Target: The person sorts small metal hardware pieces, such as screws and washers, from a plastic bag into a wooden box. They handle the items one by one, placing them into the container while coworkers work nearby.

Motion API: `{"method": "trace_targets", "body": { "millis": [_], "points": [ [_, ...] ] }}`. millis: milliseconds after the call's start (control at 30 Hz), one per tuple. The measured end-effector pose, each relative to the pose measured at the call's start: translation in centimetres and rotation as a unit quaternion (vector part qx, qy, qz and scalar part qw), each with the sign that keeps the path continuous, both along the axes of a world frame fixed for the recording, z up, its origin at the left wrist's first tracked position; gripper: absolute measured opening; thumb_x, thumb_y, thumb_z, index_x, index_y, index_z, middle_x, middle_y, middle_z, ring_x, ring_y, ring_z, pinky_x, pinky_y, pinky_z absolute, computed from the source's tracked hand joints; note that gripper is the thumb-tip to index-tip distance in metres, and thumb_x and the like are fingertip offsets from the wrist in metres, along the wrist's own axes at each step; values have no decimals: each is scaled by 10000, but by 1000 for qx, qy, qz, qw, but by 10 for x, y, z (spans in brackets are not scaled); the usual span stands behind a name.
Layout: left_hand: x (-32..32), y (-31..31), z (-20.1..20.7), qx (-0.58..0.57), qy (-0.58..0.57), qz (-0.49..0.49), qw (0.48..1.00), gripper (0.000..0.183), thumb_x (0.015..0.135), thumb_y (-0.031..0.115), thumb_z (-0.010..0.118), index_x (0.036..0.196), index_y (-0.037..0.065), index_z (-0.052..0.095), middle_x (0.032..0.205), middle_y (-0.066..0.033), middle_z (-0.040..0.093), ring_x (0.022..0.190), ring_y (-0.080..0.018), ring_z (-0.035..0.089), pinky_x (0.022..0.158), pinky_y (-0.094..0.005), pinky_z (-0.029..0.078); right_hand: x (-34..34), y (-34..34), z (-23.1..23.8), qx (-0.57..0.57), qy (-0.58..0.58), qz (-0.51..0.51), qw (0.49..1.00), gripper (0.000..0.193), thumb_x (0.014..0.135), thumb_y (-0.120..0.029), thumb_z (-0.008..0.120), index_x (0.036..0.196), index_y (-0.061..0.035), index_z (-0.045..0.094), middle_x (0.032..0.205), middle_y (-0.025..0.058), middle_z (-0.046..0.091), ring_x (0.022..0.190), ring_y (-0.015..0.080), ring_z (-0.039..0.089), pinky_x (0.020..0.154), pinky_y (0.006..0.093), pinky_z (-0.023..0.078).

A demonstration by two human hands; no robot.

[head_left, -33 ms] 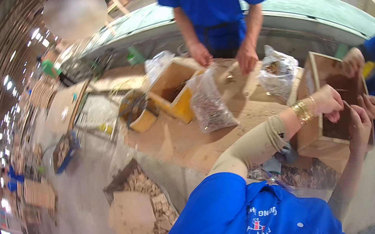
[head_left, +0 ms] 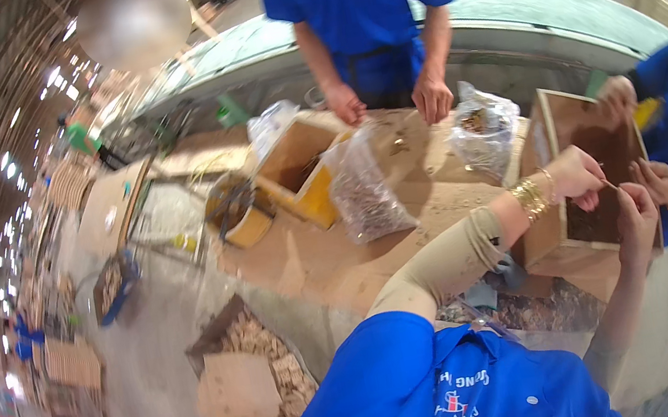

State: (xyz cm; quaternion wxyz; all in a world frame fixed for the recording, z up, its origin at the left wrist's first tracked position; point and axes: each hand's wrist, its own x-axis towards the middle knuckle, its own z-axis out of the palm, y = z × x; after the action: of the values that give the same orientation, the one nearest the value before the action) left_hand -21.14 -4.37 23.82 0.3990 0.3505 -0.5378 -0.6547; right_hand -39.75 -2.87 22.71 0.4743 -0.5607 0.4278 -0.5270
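My left hand, with gold bracelets at the wrist, is closed in a pinch on a small thin pale piece. My right hand pinches the same piece from the other side; its exact kind is too small to make out. Both hands are held over the open wooden box standing at the right of the table. A second person's hands are at the box's far right side, close to mine.
Across the cardboard-covered table a person in blue rests both hands. Clear plastic bags of small parts, a yellow-sided wooden bin and a round yellow container stand there. A box of wood offcuts sits on the floor.
The view has shifted slightly, so the table and box appear a little further left. The thin piece between my fingertips now shows more plainly. The person across holds their hands slightly lower.
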Motion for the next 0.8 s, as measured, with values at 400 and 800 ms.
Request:
{"method": "trace_targets", "body": {
  "millis": [400, 800],
  "points": [
    [-36, -13, 6, 5, -42, -31, 999, 177, 806, 49, 464, 973, -10, 452, 708, -96, 591, 573, -119, 563, 484, -210, 435, -15, 12, 23, -131, 113, -131, 976, 69, 757, -49, 581, 758, 17, 604, 677, 10, 577, 595, 52, 498, 543, 203, 398],
    [-38, -8, 7, -14, -84, -24, 996, 129, 806, 45, 468, 869, 10, 575, 693, -41, 594, 544, -90, 550, 461, -202, 428, 1, 6, 30, -193, 231, -114, 947, 108, 717, -78, 616, 739, 1, 545, 657, 114, 580, 598, 190, 576, 533, 297, 433]
  ]
}}
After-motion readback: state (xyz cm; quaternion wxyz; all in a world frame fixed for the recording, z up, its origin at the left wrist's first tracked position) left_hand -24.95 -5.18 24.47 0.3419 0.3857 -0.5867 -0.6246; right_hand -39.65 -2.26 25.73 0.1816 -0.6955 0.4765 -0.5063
